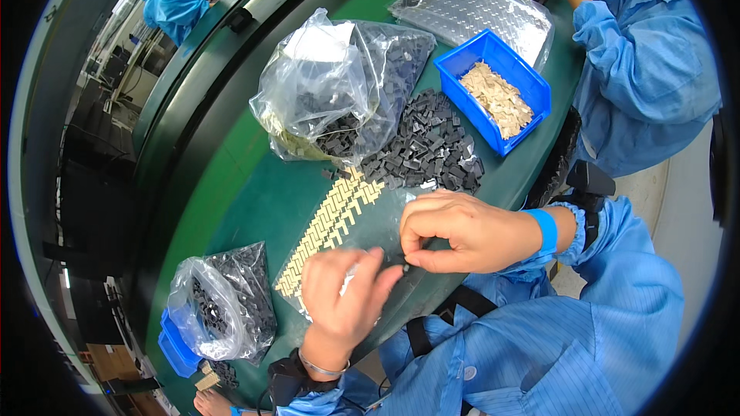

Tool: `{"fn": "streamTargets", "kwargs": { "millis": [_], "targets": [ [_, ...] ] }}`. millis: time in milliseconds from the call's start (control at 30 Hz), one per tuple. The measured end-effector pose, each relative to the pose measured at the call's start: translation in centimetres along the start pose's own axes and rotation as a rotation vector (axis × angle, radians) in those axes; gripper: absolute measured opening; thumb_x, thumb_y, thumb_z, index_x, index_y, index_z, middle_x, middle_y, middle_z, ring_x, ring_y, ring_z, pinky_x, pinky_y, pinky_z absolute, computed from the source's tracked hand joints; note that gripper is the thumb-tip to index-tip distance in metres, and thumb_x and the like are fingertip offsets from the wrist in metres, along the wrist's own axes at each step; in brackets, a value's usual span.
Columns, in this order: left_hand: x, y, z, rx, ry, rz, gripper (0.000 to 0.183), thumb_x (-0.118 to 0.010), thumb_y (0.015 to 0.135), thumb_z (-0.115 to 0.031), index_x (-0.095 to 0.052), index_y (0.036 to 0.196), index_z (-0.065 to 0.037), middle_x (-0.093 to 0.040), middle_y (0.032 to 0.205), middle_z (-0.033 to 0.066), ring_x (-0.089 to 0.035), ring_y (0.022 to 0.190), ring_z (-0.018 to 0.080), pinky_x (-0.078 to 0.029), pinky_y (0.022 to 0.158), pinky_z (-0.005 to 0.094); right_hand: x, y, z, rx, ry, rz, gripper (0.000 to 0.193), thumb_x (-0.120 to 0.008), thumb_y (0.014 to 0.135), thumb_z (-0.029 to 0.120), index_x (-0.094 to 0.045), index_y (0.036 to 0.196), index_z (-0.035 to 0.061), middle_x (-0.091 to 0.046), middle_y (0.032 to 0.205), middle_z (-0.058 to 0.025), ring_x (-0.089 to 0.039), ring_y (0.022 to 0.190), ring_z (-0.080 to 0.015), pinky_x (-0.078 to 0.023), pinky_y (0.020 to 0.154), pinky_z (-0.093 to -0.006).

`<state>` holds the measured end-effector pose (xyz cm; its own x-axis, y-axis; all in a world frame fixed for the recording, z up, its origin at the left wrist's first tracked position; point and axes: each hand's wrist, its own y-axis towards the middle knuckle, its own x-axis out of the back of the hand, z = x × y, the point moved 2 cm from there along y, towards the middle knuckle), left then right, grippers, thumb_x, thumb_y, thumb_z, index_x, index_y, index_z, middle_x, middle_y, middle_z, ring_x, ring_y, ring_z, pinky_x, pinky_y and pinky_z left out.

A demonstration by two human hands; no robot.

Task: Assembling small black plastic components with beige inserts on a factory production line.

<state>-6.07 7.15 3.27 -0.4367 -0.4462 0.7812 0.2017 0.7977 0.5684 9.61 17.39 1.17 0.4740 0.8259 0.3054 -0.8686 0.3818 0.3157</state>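
My right hand point(470, 233) is closed in a pinch over a clear sheet point(370, 227). A tiny dark piece point(406, 267) shows at its fingertips, too small to name. Close beside it, my left hand point(339, 293) is half curled, thumb toward the right fingertips. A bit of white shows between its fingers; what it is I cannot make out. Rows of small cream-coloured strips point(320, 231) cover the left part of the sheet. Just beyond the sheet lies a loose heap of small black rectangular parts point(424, 146).
A clear bag of black parts point(339, 85) stands behind the sheet. Right of the heap is a blue bin point(493, 136) holding beige pieces. A second bag point(231, 300) sits at left. A co-worker point(640, 69) works at far right; another person's hand point(212, 402) shows at lower left.
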Motion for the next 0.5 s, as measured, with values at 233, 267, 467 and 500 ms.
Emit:
{"fn": "streamTargets", "kwargs": {
  "millis": [233, 267, 467, 500],
  "targets": [
    [-2.6, 2.4, 8.2, 0.314, 0.178, 0.03, 0.044, -0.078, 0.062, -0.013, -0.062, 0.101, 0.0, -0.06, 0.086, 0.0136, -0.058, 0.077, 0.0275, -0.047, 0.067, 0.0339, 0.7, 0.3, -1.0, 0.02, -0.103, -0.318, 0.009, -0.057, 0.082, 0.009, -0.054, 0.081, 0.001, -0.053, 0.079, -0.0083, -0.054, 0.073, -0.0218, -0.042, 0.066, -0.0335],
    [-3.2, 2.9, 9.5, 0.371, 0.103, 0.029, 0.04, -0.076, 0.063, -0.012, -0.063, 0.099, 0.001, -0.06, 0.085, 0.0134, -0.059, 0.075, 0.0262, -0.047, 0.066, 0.0333, 0.6, 0.1, -0.9, -0.013, -0.017, -0.343, 0.009, -0.057, 0.083, 0.009, -0.055, 0.082, 0.0002, -0.053, 0.08, -0.0088, -0.054, 0.073, -0.0203, -0.043, 0.067, -0.0319],
    [-5.5, 3.7, 12.1, 0.569, -0.006, 0.239, 0.023, -0.067, 0.071, -0.01, -0.066, 0.09, 0.003, -0.06, 0.094, 0.0156, -0.059, 0.085, 0.0321, -0.046, 0.077, 0.0371, 1.2, -1.1, -0.2, -0.069, 0.012, -0.341, 0.01, -0.057, 0.085, 0.008, -0.055, 0.083, -0.0008, -0.055, 0.087, -0.0088, -0.052, 0.08, -0.0175, -0.041, 0.073, -0.029],
    [-5.5, 3.5, 12.2, 0.554, -0.01, 0.227, 0.023, -0.067, 0.071, -0.008, -0.066, 0.09, 0.003, -0.061, 0.093, 0.0156, -0.06, 0.084, 0.0324, -0.047, 0.076, 0.0369, 1.1, -1.2, -0.3, -0.049, 0.022, -0.373, 0.01, -0.057, 0.085, 0.008, -0.055, 0.083, -0.001, -0.054, 0.085, -0.0083, -0.052, 0.078, -0.0167, -0.042, 0.071, -0.0288]
  ]
}}
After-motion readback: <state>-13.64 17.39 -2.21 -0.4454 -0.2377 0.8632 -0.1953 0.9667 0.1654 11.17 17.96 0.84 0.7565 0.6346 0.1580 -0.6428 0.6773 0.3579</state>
